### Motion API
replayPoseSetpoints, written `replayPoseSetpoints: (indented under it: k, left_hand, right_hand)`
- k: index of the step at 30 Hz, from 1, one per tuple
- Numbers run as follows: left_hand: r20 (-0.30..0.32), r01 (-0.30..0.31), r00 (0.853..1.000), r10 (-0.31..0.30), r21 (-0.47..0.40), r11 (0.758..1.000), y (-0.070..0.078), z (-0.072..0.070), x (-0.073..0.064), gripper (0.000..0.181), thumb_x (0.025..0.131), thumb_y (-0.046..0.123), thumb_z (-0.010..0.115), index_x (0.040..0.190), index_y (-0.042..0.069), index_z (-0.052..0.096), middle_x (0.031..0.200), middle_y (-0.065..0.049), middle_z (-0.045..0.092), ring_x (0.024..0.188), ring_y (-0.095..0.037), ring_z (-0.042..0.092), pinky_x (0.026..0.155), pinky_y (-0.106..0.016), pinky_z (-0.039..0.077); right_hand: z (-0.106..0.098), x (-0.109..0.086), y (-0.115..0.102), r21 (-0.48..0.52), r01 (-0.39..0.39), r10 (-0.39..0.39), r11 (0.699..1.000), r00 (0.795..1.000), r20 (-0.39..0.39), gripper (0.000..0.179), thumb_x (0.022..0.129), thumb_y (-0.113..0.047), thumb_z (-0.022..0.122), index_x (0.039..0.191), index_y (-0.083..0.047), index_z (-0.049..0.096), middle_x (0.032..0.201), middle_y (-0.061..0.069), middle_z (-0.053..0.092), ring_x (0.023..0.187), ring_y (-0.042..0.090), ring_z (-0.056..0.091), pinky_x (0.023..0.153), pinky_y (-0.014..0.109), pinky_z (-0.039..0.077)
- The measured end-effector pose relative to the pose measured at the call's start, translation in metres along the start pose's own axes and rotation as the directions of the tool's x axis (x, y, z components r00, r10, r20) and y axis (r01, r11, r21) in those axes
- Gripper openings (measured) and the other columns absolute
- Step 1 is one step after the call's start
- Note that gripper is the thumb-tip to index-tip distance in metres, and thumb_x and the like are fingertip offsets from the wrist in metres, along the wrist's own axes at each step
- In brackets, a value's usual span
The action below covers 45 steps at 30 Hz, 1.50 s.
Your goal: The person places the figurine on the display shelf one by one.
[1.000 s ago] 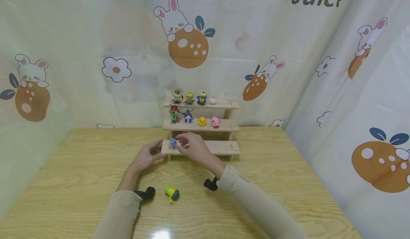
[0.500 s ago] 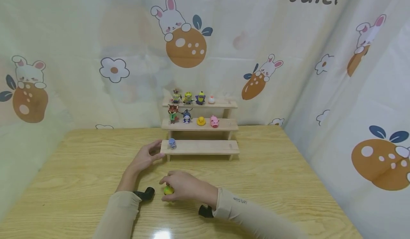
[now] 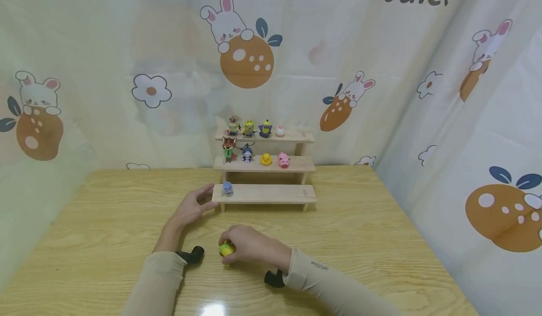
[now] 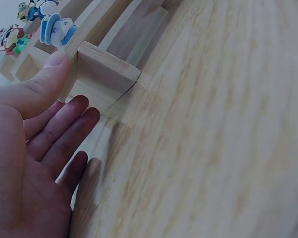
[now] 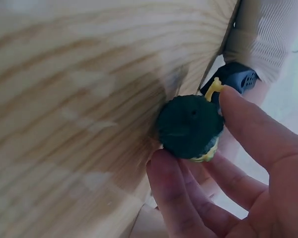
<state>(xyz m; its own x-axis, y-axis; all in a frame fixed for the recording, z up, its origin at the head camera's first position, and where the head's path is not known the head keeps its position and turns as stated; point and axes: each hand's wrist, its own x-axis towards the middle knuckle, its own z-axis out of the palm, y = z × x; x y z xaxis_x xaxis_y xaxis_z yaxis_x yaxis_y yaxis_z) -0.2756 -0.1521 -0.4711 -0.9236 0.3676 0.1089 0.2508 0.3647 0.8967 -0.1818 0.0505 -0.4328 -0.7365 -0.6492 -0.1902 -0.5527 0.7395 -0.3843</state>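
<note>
In the head view, a small yellow-and-green toy figurine [image 3: 227, 248] is pinched between the thumb and fingers of my right hand [image 3: 251, 244], low over the table. The right wrist view shows its round dark green end [image 5: 188, 126] facing the camera and a thin yellow arm sticking out. My left hand [image 3: 189, 209] holds the left end of the lowest step of a wooden three-step display shelf [image 3: 271, 193], thumb at the front corner, the other fingers behind or beside the end. On that step's left end stands a small blue figurine [image 3: 227, 188], close to my left thumb.
The middle step carries a fox figurine [image 3: 229, 150], a dark blue figurine [image 3: 247, 154], a yellow duck [image 3: 266, 159] and a pink pig [image 3: 283, 160]. Several little figures [image 3: 249, 128] line the top step. Behind the wooden table [image 3: 347, 231] hangs a printed curtain [image 3: 186, 38].
My right hand has left the blue figurine on the lowest step, come down towards the table's front and taken hold of the yellow-and-green figurine. My left hand stays at the shelf.
</note>
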Motion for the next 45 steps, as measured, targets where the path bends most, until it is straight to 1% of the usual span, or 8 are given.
replayPoseSetpoints:
  k: [5,13,22,28,33,38,41,45]
  left_hand:
    - [0.001,-0.009,1.0,0.009,-0.014,1.0,0.007,0.0,-0.002,0.066,0.089,0.012,0.065,0.144,-0.005,0.033,0.133,-0.026,0.053,0.126,-0.041,0.047,0.109,-0.056,0.031]
    - [0.004,-0.005,1.0,0.006,-0.036,0.999,0.004,0.0,-0.001,0.067,0.089,0.012,0.066,0.144,-0.006,0.033,0.132,-0.027,0.053,0.126,-0.041,0.047,0.109,-0.055,0.032]
    - [0.014,0.006,1.0,-0.005,-0.03,1.0,0.003,-0.001,0.0,0.067,0.089,0.013,0.066,0.144,-0.005,0.032,0.133,-0.026,0.053,0.127,-0.041,0.047,0.109,-0.055,0.033]
    - [0.015,0.002,1.0,-0.002,-0.021,1.0,0.005,-0.001,0.0,0.067,0.089,0.013,0.066,0.144,-0.005,0.033,0.132,-0.026,0.053,0.126,-0.041,0.047,0.109,-0.055,0.032]
    - [0.015,0.019,1.0,-0.019,-0.027,0.999,0.005,-0.001,-0.001,0.067,0.089,0.014,0.066,0.145,-0.004,0.033,0.132,-0.026,0.053,0.127,-0.041,0.046,0.108,-0.055,0.033]
    - [0.016,0.027,1.0,-0.027,-0.03,0.999,0.006,-0.001,-0.001,0.067,0.089,0.014,0.066,0.145,-0.004,0.032,0.133,-0.025,0.052,0.127,-0.041,0.046,0.108,-0.055,0.033]
    - [0.017,0.028,0.999,-0.027,-0.023,0.999,0.006,-0.001,-0.001,0.067,0.089,0.014,0.065,0.145,-0.004,0.032,0.133,-0.026,0.052,0.127,-0.041,0.046,0.108,-0.055,0.033]
    - [0.019,0.02,1.0,-0.02,-0.014,1.0,0.005,-0.001,-0.001,0.067,0.089,0.014,0.065,0.145,-0.004,0.032,0.133,-0.026,0.053,0.126,-0.041,0.047,0.107,-0.055,0.034]
  right_hand:
    - [-0.002,0.001,0.014,0.093,-0.047,0.049,0.995,0.999,-0.019,0.037,0.078,-0.032,0.078,0.108,-0.015,0.064,0.097,-0.007,0.064,0.082,0.001,0.056,0.071,0.015,0.047]
    - [-0.008,0.001,0.038,0.159,-0.093,0.113,0.983,0.986,-0.125,0.032,0.074,-0.029,0.082,0.09,-0.018,0.056,0.085,-0.009,0.056,0.073,0.004,0.048,0.064,0.018,0.043]
    - [-0.011,0.003,0.057,0.184,-0.031,0.07,0.983,0.975,-0.212,0.036,0.074,-0.028,0.082,0.096,-0.014,0.058,0.087,-0.005,0.058,0.078,0.006,0.051,0.068,0.018,0.044]
    - [-0.014,0.0,0.063,0.181,0.004,0.045,0.984,0.962,-0.269,0.028,0.079,-0.02,0.078,0.101,-0.011,0.064,0.098,-0.001,0.063,0.091,0.011,0.058,0.079,0.023,0.05]
    - [-0.017,-0.001,0.067,0.143,0.019,0.016,0.99,0.971,-0.237,0.02,0.083,-0.01,0.072,0.102,-0.012,0.065,0.102,0.001,0.065,0.096,0.014,0.059,0.084,0.025,0.05]
    - [-0.023,-0.005,0.068,0.103,0.037,-0.014,0.994,0.976,-0.216,0.034,0.084,0.002,0.066,0.115,-0.01,0.065,0.11,0.002,0.067,0.102,0.014,0.061,0.086,0.024,0.051]
    - [-0.027,-0.008,0.069,0.035,0.052,-0.044,0.998,0.978,-0.204,0.038,0.083,0.007,0.063,0.115,-0.012,0.067,0.111,0.001,0.067,0.103,0.014,0.061,0.088,0.026,0.051]
    - [-0.03,-0.011,0.071,0.014,0.027,-0.025,1.0,0.987,-0.157,0.032,0.084,0.0,0.066,0.112,-0.016,0.07,0.111,-0.001,0.065,0.102,0.014,0.057,0.087,0.028,0.049]
